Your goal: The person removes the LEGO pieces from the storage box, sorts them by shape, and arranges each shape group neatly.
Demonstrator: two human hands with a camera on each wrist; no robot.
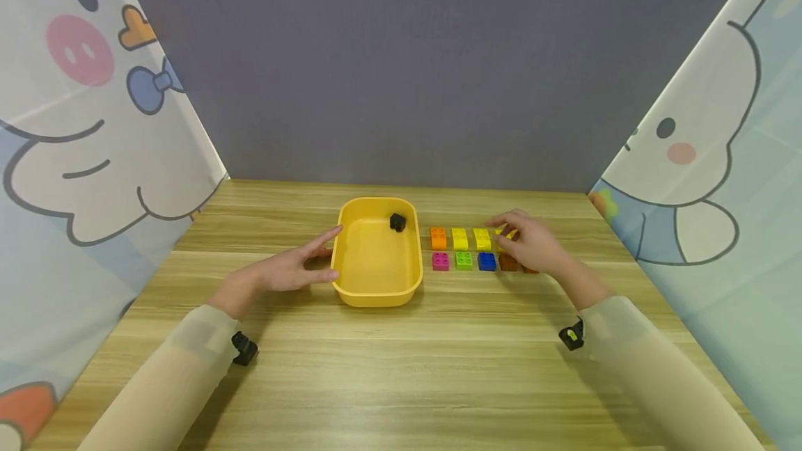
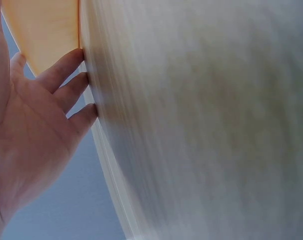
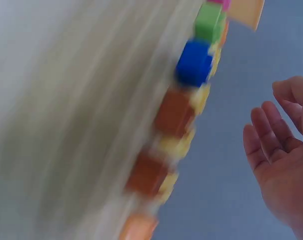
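Note:
My left hand is at the left side of a yellow plastic bin, its spread fingers touching the wall. In the left wrist view, straight fingers lie near the table. Inside the bin, at its back right corner, sits a small black block-like object. My right hand hovers over the right part of two rows of toy building bricks, loosely bent and with nothing visible in it. Under it are a yellow brick and a brown brick, both partly covered.
The back row also has an orange brick and yellow bricks. In front lie a pink brick, a green brick and a blue brick. Another orange brick shows in the right wrist view. A grey wall stands behind.

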